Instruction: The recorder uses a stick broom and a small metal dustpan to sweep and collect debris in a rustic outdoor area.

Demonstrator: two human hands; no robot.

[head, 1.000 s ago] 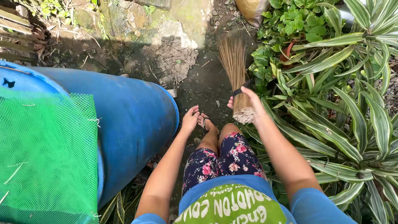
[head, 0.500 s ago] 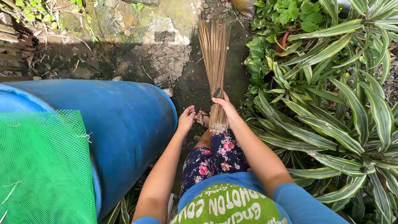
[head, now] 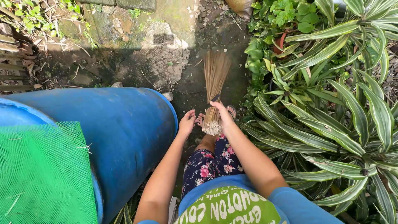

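Plants with long striped leaves crowd the person's right side and a big blue barrel topped with green mesh fills the left, so only a narrow strip of damp dirt path lies open ahead, between the two. Down that strip points the stick broom, its bristles fanned on the soil just beyond the sandalled feet, its bound end up and close to the body. Its bundle is clenched in the right hand, while the left hand hangs loose and empty beside the barrel wall, fingers slack.
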